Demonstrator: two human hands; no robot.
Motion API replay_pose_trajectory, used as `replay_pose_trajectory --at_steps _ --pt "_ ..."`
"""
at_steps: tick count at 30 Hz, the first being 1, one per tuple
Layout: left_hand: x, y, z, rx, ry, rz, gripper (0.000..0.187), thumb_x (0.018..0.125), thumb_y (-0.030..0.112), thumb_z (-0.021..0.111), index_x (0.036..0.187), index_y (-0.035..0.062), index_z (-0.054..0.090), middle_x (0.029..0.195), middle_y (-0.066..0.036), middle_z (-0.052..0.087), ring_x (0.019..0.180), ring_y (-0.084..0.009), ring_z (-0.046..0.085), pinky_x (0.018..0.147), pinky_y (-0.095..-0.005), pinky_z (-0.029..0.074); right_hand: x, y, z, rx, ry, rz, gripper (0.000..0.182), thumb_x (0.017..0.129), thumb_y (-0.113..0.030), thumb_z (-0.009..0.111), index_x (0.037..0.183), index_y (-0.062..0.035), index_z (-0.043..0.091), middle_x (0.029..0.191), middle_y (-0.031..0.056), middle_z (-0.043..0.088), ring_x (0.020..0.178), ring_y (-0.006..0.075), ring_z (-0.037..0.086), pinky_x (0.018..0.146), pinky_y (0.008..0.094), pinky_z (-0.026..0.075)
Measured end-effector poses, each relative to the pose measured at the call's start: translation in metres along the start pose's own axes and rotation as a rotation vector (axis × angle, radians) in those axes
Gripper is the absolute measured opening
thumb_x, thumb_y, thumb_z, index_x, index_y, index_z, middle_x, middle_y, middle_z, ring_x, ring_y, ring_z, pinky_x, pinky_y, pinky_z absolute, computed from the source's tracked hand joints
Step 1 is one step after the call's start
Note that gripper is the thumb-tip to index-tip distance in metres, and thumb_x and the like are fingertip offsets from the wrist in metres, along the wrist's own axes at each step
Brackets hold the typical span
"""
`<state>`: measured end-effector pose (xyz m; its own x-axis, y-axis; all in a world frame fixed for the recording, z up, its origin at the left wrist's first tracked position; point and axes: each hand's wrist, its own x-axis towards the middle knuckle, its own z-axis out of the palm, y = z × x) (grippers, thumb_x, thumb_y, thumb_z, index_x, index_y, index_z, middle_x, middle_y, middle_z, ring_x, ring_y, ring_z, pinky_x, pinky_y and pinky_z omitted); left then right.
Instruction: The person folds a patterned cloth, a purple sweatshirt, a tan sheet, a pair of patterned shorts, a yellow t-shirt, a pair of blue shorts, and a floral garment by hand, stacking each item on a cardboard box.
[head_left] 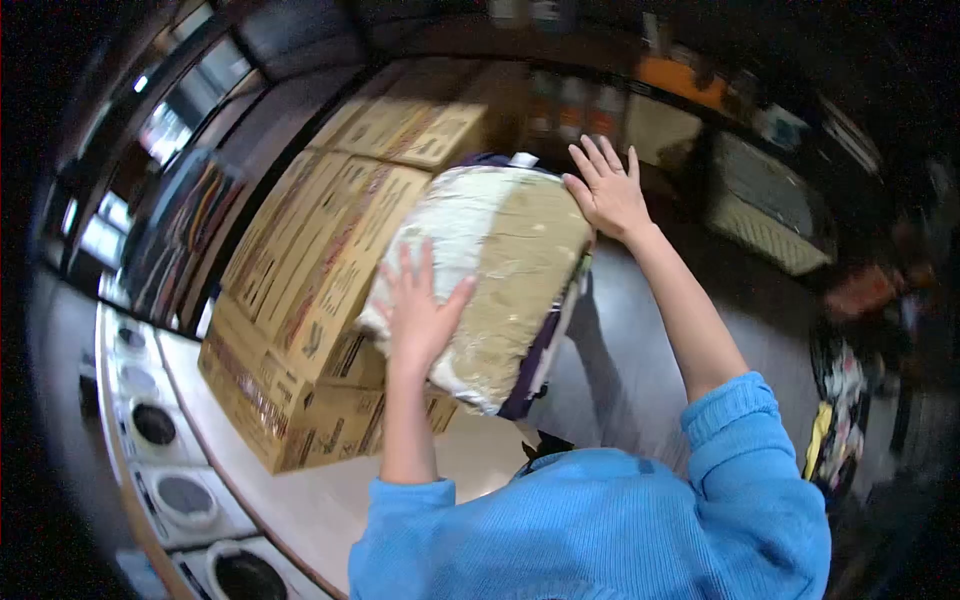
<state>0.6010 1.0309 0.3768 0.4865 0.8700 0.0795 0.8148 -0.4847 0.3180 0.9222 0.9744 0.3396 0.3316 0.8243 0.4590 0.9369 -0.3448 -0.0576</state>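
Splayed hands frame the cloth pile (510, 265), right beside the boxes (330, 250)!
The left hand (418, 310) spreads over its left side, the right hand (612, 195) fans at its far corner, perhaps steadying it; what supports it is unclear.

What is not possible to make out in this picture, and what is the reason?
All in the head view:
Underside of the folded bundle: hidden by its beige-and-white top.
Palm of the left hand: turned away, hidden by the hand's back.
Small print on the cardboard boxes: too small and blurred.
Nearest white machine with a round door: cut off by the bottom edge.
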Motion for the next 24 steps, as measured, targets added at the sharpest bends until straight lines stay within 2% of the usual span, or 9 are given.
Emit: replay_pose_trajectory --at_steps 5,7,12,15,19,20,21,23,24 --pt "-0.034 0.011 -0.029 0.086 0.011 0.191 0.065 0.099 0.044 0.045 0.155 0.0195 0.022 0.162 -0.011 0.012 0.150 -0.0330 0.003 0.115 -0.0611 -0.002 -0.152 0.100 -0.002 -0.055 -0.104 0.146 0.058 0.099 -0.044 0.043 0.146 -0.0117 0.038 0.153 0.0122 0.035 0.142 0.0309 0.031 0.115 0.0554 0.021" --pt "-0.048 0.018 -0.029 0.210 -0.183 0.205 0.059 0.102 0.034 0.042 0.155 0.0211 0.021 0.163 -0.007 0.010 0.150 -0.0324 0.006 0.115 -0.0615 0.001 -0.234 0.138 -0.014 0.022 -0.319 0.334 0.060 0.099 -0.045 0.042 0.149 -0.0121 0.032 0.154 0.0134 0.033 0.142 0.0324 0.031 0.114 0.0550 0.022" --pt "-0.043 0.015 0.002 0.351 -0.153 0.212 0.058 0.103 0.030 0.038 0.156 0.0253 0.015 0.164 -0.002 0.004 0.149 -0.0328 0.006 0.115 -0.0626 0.003 -0.431 0.227 -0.058 0.021 -0.552 0.846 0.063 0.097 -0.044 0.046 0.149 -0.0120 0.030 0.154 0.0141 0.031 0.143 0.0323 0.028 0.114 0.0583 0.023" --pt "-0.034 0.011 0.004 0.445 -0.195 0.149 0.058 0.104 0.031 0.037 0.156 0.0289 0.013 0.164 -0.001 0.002 0.149 -0.0332 0.006 0.113 -0.0659 0.005 -0.519 0.273 -0.109 -0.069 -0.508 1.076 0.065 0.095 -0.042 0.049 0.149 -0.0105 0.030 0.155 0.0151 0.030 0.143 0.0325 0.028 0.114 0.0581 0.022" --pt "-0.027 0.012 0.012 0.557 -0.137 0.066 0.056 0.102 0.030 0.041 0.155 0.0270 0.021 0.163 -0.003 0.009 0.148 -0.0350 0.011 0.110 -0.0708 0.012 -0.630 0.348 -0.152 -0.413 -0.213 1.273 0.076 0.088 -0.042 0.059 0.148 -0.0065 0.029 0.155 0.0156 0.028 0.144 0.0332 0.027 0.113 0.0603 0.021" --pt "-0.039 0.034 0.012 0.681 -0.091 0.027 0.055 0.102 0.028 0.043 0.154 0.0254 0.024 0.162 -0.004 0.013 0.147 -0.0355 0.015 0.109 -0.0709 0.014 -0.640 0.355 -0.167 -0.467 -0.007 1.362 0.084 0.082 -0.042 0.067 0.148 -0.0078 0.028 0.154 0.0150 0.030 0.141 0.0347 0.030 0.107 0.0616 0.030" --pt "-0.050 0.056 0.012 0.804 -0.042 -0.014 0.055 0.101 0.027 0.044 0.153 0.0239 0.028 0.161 -0.005 0.017 0.146 -0.0360 0.018 0.109 -0.0710 0.015 -0.655 0.364 -0.188 -0.286 -0.070 1.545 0.086 0.083 -0.042 0.067 0.149 -0.0074 0.025 0.157 0.0157 0.025 0.141 0.0360 0.028 0.105 0.0634 0.030" --pt "-0.070 0.086 0.022 0.839 0.160 0.036 0.052 0.098 0.024 0.048 0.149 0.0202 0.035 0.159 -0.007 0.025 0.143 -0.0370 0.027 0.108 -0.0705 0.018 -0.698 0.384 -0.185 -0.406 -0.073 1.686 0.074 0.085 -0.038 0.066 0.142 -0.0027 0.036 0.145 0.0254 0.041 0.131 0.0380 0.043 0.100 0.0566 0.038" --pt "-0.079 0.090 0.040 0.750 0.302 0.124 0.051 0.097 0.023 0.050 0.147 0.0180 0.039 0.157 -0.008 0.028 0.141 -0.0374 0.031 0.108 -0.0699 0.020 -0.728 0.402 -0.179 -0.192 -0.063 1.689 0.067 0.086 -0.036 0.065 0.138 -0.0012 0.041 0.135 0.0277 0.047 0.124 0.0393 0.048 0.096 0.0542 0.041"
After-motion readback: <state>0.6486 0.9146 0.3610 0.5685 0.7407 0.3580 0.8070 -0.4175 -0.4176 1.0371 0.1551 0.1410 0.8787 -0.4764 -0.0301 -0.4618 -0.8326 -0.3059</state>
